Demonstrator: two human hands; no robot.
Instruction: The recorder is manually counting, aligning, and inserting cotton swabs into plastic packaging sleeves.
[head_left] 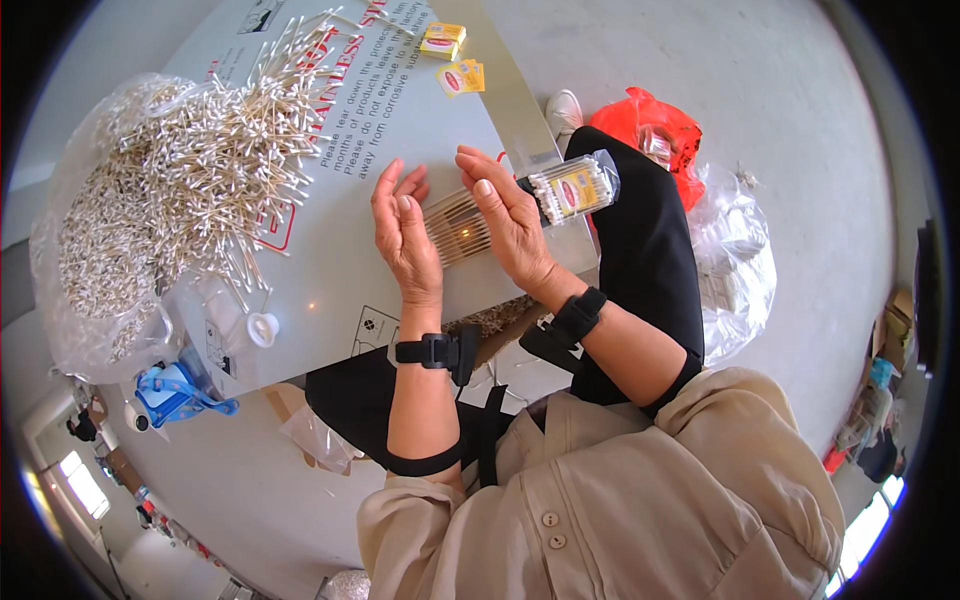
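A clear packet of cotton swabs [462, 232] lies slantwise near the table's edge, its wooden sticks showing between my hands. White tips and a yellow card label appear at its right end. My right hand [515, 230] rests across the packet with its fingers stretched out. By the packet's left end is my left hand [408, 240], fingers apart and slightly curved; whether it touches the plastic I cannot tell. To the left, a great heap of loose cotton swabs [220, 160] spills from a large clear bag [60, 250].
Small yellow cards [460, 77] and a yellow stack [442, 40] lie at the table's far edge [490, 60]. A white round cap-like piece [262, 329] sits near the left corner. A blue strapped box [172, 393], red bag [650, 130] and clear bag [735, 260] are beside the table.
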